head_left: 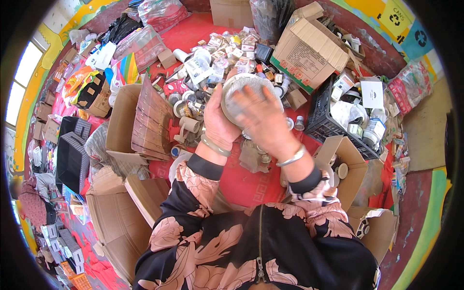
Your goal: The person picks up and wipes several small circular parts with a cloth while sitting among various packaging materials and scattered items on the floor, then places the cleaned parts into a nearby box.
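Gripping a round grey lid-like disc (244, 92) from both sides, the left hand (217, 121) cups its left rim while the right hand (265, 121) spreads flat across its face. Judged risk: blurred, moving fingers could let it slip onto the small jars (186, 104) just beyond. Counted: one disc, two hands, one black crate (321, 123) to the right, several open cardboard boxes (125, 121) around

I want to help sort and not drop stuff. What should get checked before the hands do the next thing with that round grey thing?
1. Left hand on the round grey container: ok, grips its left side.
2. Right hand on it: ok, spread across its front.
3. Container held above the pile of small boxes and jars: ok.
4. Lid shut: cannot tell, hands cover it.
5. Open cardboard box nearby on the right: ok.
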### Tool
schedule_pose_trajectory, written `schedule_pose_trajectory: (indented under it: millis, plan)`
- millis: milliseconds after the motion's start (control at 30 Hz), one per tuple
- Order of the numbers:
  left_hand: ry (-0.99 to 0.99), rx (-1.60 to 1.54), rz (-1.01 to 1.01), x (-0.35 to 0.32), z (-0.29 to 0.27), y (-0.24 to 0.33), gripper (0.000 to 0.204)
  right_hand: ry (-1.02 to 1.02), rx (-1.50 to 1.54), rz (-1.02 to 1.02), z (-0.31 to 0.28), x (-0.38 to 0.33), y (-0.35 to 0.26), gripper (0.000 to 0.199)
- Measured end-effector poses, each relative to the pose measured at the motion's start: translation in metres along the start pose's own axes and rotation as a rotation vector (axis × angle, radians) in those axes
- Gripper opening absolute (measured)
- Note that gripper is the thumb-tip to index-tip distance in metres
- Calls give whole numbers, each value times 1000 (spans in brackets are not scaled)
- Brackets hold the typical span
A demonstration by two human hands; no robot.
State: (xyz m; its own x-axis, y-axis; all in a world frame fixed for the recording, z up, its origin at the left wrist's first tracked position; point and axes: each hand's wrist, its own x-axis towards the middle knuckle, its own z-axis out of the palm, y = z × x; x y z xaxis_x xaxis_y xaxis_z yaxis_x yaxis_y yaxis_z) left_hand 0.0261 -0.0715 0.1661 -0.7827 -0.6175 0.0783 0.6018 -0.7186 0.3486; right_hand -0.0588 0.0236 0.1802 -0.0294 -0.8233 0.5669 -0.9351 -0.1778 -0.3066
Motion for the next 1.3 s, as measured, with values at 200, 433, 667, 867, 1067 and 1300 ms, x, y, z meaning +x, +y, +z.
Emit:
schedule_pose_trajectory:
  millis: [200, 433, 667, 867, 1067, 1300]
  plan:
    - [119, -9, -144, -4, -16, 13, 42, -49, 113, -95, 25, -3, -5, 45]
    - [-3, -17, -103, -2, -14, 6, 36, 31, -44, -73, 15, 1, -4, 44]
    - [-76, 101, -65, -3, -15, -5, 37, 184, 89, 258, 15, 2, -6, 37]
    - [-19, 182, -111, 7, -18, -14, 41, 423, 1356, 898, -32, -5, 41, 34]
    - [-42, 55, -59, 7, -18, -4, 41, 860, 1591, 512, -123, -44, 84, 46]
    - [64, -94, 60, 12, -29, 3, 42, 620, 690, 587, -74, -59, 114, 34]
